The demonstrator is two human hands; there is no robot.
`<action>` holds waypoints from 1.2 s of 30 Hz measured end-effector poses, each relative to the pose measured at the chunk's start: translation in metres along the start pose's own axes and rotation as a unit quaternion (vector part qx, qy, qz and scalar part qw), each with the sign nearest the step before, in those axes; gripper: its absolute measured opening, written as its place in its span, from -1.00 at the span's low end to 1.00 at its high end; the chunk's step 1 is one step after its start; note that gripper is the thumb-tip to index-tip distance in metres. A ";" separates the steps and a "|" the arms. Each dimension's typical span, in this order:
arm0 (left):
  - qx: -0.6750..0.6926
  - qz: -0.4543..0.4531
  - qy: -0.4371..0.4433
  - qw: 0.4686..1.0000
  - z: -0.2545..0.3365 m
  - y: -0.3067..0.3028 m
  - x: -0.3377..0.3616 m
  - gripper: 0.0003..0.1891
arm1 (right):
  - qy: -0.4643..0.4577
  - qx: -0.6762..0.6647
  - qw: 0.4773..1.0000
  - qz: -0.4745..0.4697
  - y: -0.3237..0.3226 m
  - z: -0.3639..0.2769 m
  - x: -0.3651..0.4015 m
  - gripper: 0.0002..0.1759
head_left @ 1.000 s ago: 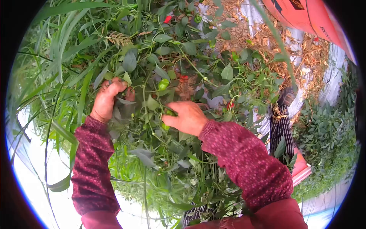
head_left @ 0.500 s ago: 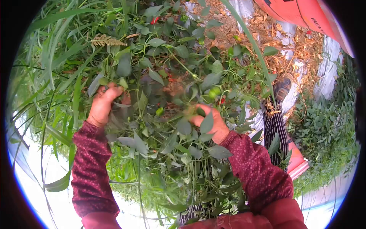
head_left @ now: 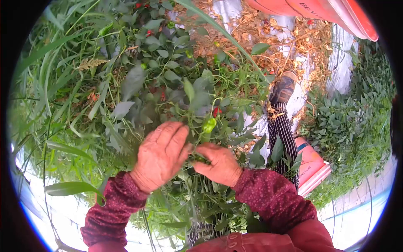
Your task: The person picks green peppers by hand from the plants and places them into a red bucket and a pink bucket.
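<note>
My left hand (head_left: 161, 155) is over the pepper plants (head_left: 172, 75), back upward, its fingers bent toward my right hand; what lies under them is hidden. Close beside it, my right hand (head_left: 216, 164) has its thumb and forefinger near a small dark green thing at the stems, blurred, so a grip cannot be made out. A light green pepper (head_left: 208, 124) hangs just above the two hands, with a red pepper (head_left: 216, 111) behind it among leaves.
A red container (head_left: 319, 12) stands at the top right, another (head_left: 310, 166) at the lower right. My striped trouser leg and shoe (head_left: 283, 89) rest on dry leaves and pale sheeting (head_left: 342, 59). Long grass (head_left: 54, 80) fills the left side.
My left hand has moved right and down, from the leaves on the left to beside my right hand. My right hand is slightly lower and further left. The view has shifted.
</note>
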State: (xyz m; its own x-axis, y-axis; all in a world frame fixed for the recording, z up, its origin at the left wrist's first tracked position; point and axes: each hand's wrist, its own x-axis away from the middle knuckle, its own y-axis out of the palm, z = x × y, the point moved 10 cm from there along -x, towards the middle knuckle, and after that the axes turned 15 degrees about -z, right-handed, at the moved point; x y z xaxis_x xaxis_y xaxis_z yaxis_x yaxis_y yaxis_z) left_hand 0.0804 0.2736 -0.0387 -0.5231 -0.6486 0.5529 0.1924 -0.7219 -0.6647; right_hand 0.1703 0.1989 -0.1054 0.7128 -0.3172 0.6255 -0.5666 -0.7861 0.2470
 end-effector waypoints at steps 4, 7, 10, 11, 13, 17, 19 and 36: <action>0.383 -0.153 -0.132 0.901 -0.024 0.063 -0.004 -0.67 | -0.024 0.003 0.998 -0.049 0.005 -0.009 -0.003 -0.53; 0.404 -0.130 -0.118 0.898 -0.021 0.063 -0.007 -0.74 | -0.090 -0.066 0.993 0.038 -0.013 -0.023 0.002 -0.58; 0.315 -0.110 -0.158 0.929 -0.025 0.058 -0.012 -0.75 | -0.014 -0.047 0.998 -0.032 -0.014 -0.022 0.000 -0.63; 0.235 -0.108 -0.158 0.953 -0.024 0.054 -0.012 -0.75 | -0.016 -0.051 0.998 -0.029 -0.017 -0.022 0.000 -0.63; 0.079 -0.119 -0.151 0.978 -0.014 0.054 -0.015 -0.74 | -0.009 0.077 0.996 -0.050 -0.016 -0.028 -0.001 -0.66; -0.132 -0.151 -0.102 0.974 0.002 0.058 -0.026 -0.74 | 0.021 0.108 0.993 -0.031 -0.025 -0.030 0.002 -0.66; -0.198 -0.217 -0.143 0.945 -0.022 0.063 -0.032 -0.78 | 0.063 0.086 0.988 -0.113 -0.022 -0.027 0.003 -0.68; -0.007 -0.177 -0.102 0.979 -0.035 0.077 -0.176 -0.39 | -0.100 -0.210 0.970 0.076 -0.090 -0.051 0.013 -0.76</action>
State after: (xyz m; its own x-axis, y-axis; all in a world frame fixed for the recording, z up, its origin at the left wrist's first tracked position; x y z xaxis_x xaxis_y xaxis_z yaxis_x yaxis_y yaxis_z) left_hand 0.1583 0.3403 -0.2046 -0.3780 -0.3944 0.8376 0.0165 -0.9074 -0.4199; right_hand 0.2095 0.2926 -0.0813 0.6498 -0.5420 0.5329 -0.7600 -0.4500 0.4690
